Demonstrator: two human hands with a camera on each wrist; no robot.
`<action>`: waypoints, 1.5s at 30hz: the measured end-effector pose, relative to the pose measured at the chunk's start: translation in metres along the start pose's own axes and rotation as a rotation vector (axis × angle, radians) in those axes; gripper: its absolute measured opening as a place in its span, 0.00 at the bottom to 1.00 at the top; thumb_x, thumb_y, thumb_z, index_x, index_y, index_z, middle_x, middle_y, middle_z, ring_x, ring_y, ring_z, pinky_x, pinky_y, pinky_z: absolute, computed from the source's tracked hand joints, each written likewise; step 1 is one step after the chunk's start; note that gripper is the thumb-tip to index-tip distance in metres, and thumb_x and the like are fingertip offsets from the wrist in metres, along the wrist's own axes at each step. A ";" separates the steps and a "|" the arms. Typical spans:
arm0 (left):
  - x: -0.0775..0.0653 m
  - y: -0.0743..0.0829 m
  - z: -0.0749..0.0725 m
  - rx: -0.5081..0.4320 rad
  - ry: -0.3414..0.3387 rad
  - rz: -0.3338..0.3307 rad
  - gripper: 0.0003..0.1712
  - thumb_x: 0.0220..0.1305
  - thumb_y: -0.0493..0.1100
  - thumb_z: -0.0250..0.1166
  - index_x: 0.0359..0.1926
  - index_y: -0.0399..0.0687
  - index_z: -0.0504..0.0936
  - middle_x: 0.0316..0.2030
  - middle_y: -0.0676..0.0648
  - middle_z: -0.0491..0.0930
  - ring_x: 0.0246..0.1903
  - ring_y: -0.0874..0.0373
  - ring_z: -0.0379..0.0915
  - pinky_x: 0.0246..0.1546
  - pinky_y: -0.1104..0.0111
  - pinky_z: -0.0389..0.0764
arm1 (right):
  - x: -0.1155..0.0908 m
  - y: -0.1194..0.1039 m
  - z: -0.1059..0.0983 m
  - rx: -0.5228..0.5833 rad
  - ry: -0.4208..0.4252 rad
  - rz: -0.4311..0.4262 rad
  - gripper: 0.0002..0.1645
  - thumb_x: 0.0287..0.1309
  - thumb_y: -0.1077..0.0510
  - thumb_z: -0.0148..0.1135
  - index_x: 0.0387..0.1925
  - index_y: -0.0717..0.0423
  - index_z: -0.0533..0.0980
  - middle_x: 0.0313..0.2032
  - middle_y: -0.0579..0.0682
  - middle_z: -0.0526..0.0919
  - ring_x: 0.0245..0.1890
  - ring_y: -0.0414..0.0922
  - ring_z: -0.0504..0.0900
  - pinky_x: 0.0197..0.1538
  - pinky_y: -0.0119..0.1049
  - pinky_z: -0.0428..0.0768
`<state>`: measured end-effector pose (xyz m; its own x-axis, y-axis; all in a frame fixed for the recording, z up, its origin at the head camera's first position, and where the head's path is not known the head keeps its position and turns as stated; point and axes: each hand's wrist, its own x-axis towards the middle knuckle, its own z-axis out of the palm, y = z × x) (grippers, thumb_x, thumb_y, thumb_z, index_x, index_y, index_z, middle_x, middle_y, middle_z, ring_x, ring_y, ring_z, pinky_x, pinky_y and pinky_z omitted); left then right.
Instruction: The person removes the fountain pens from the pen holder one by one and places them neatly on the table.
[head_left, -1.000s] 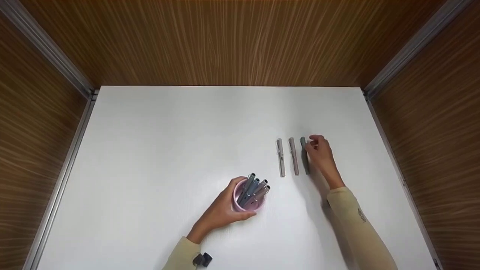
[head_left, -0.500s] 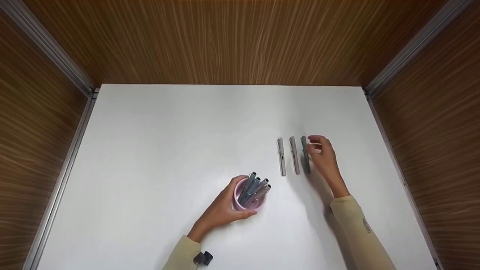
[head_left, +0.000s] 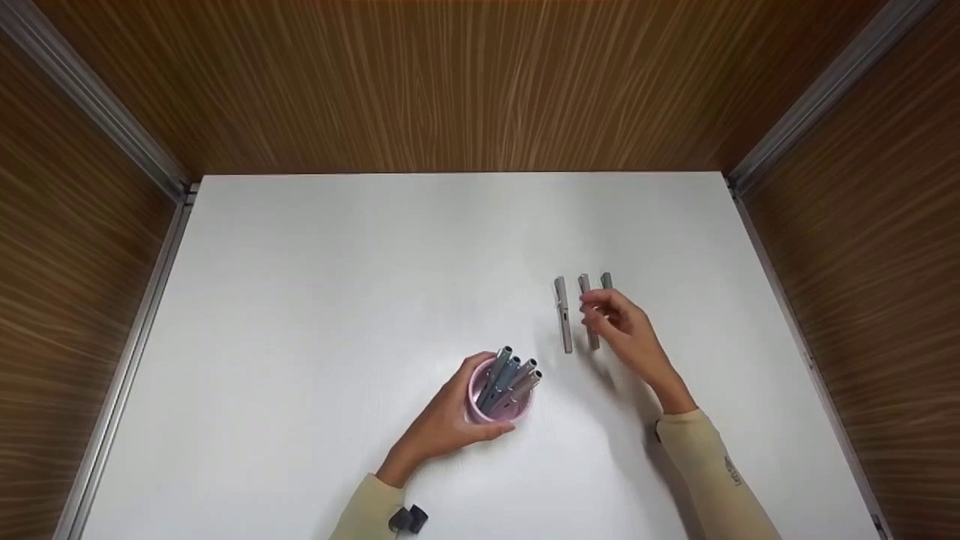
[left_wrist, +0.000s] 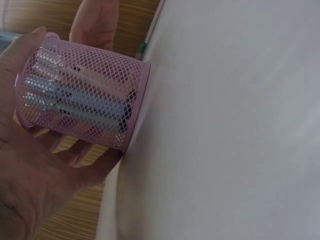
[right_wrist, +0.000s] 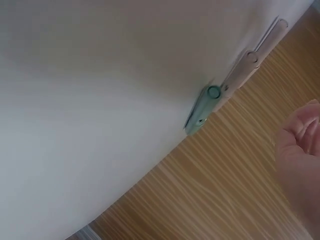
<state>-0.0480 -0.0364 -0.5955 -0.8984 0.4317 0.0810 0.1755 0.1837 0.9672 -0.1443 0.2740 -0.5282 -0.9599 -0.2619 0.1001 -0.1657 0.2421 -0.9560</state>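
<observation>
Slim pale-pink pen [head_left: 585, 283], roughly square to the white surface's [head_left: 337, 262] far edge, lies under the right hand's [head_left: 630, 334] parted fingers.

1. Seven pens [head_left: 563, 315] in all.
2. Three of them lie on the table [head_left: 300, 300]: one grey pen [head_left: 565, 330], one pink pen [head_left: 584, 283] and one green pen [right_wrist: 202, 110].
3. Four stand in the cup [left_wrist: 107, 62]: two darker pens [head_left: 503, 380], bluish or grey-green, and two paler pens [head_left: 526, 386], pinkish.
4. One cup.
5. Two hands: one left hand [head_left: 450, 416] and one right hand [head_left: 630, 334].
6. Two sleeves, one left sleeve [head_left: 367, 510] and one right sleeve [head_left: 705, 465].
7. One table.
8. Three walls: one back wall [head_left: 450, 82], one left wall [head_left: 82, 225], one right wall [head_left: 862, 225].
9. One printed label [head_left: 733, 471], on the right sleeve.
</observation>
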 end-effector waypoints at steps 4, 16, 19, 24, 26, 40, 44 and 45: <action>0.000 0.000 -0.001 0.003 0.000 -0.003 0.57 0.51 0.63 0.80 0.76 0.70 0.56 0.69 0.56 0.69 0.67 0.57 0.68 0.69 0.53 0.70 | -0.006 0.000 0.012 0.048 -0.033 -0.039 0.15 0.69 0.72 0.58 0.55 0.74 0.75 0.44 0.66 0.81 0.41 0.48 0.82 0.41 0.31 0.81; 0.000 0.000 -0.001 0.002 0.002 -0.009 0.58 0.50 0.62 0.81 0.76 0.71 0.57 0.69 0.56 0.69 0.67 0.57 0.69 0.69 0.52 0.70 | -0.017 -0.006 0.026 -0.040 -0.139 -0.065 0.12 0.68 0.71 0.60 0.52 0.67 0.78 0.43 0.59 0.84 0.42 0.61 0.82 0.45 0.30 0.81; 0.000 0.001 -0.001 -0.004 0.002 -0.012 0.58 0.49 0.62 0.81 0.76 0.71 0.57 0.69 0.57 0.69 0.67 0.57 0.69 0.69 0.52 0.70 | -0.019 -0.009 0.027 -0.073 -0.161 -0.086 0.11 0.67 0.70 0.62 0.50 0.64 0.79 0.42 0.56 0.85 0.41 0.57 0.83 0.45 0.32 0.82; -0.001 0.000 -0.001 0.008 0.006 -0.007 0.57 0.50 0.63 0.80 0.75 0.71 0.57 0.69 0.58 0.69 0.67 0.58 0.68 0.69 0.53 0.70 | -0.023 -0.015 0.030 -0.084 -0.233 -0.123 0.10 0.66 0.70 0.64 0.48 0.66 0.80 0.43 0.61 0.84 0.42 0.46 0.83 0.46 0.35 0.83; -0.001 0.000 -0.001 0.013 0.006 0.001 0.56 0.51 0.63 0.80 0.75 0.70 0.58 0.69 0.58 0.69 0.66 0.58 0.68 0.69 0.54 0.70 | -0.025 -0.017 0.032 -0.075 -0.265 -0.127 0.10 0.65 0.69 0.65 0.48 0.66 0.80 0.43 0.64 0.84 0.42 0.46 0.83 0.46 0.36 0.83; -0.001 0.000 -0.003 -0.014 0.002 0.002 0.56 0.51 0.62 0.80 0.75 0.69 0.58 0.69 0.57 0.69 0.68 0.57 0.67 0.70 0.54 0.69 | -0.027 -0.024 0.039 -0.060 -0.377 -0.163 0.13 0.62 0.72 0.66 0.49 0.66 0.81 0.44 0.62 0.84 0.41 0.50 0.83 0.47 0.36 0.84; -0.001 0.001 -0.004 -0.023 -0.005 0.000 0.56 0.51 0.61 0.80 0.76 0.69 0.57 0.70 0.57 0.68 0.69 0.57 0.66 0.71 0.54 0.68 | -0.027 -0.017 0.040 -0.061 -0.389 -0.175 0.15 0.63 0.71 0.66 0.51 0.63 0.81 0.45 0.62 0.84 0.41 0.50 0.83 0.46 0.35 0.83; -0.002 0.001 -0.004 -0.026 -0.005 0.000 0.56 0.51 0.61 0.80 0.76 0.69 0.57 0.70 0.57 0.68 0.69 0.57 0.66 0.71 0.53 0.68 | -0.026 -0.014 0.041 -0.066 -0.391 -0.175 0.15 0.63 0.71 0.66 0.51 0.61 0.81 0.45 0.60 0.84 0.41 0.50 0.83 0.46 0.35 0.83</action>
<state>-0.0482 -0.0406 -0.5938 -0.8962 0.4364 0.0802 0.1652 0.1604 0.9731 -0.1074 0.2392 -0.5285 -0.7604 -0.6352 0.1355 -0.3452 0.2185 -0.9127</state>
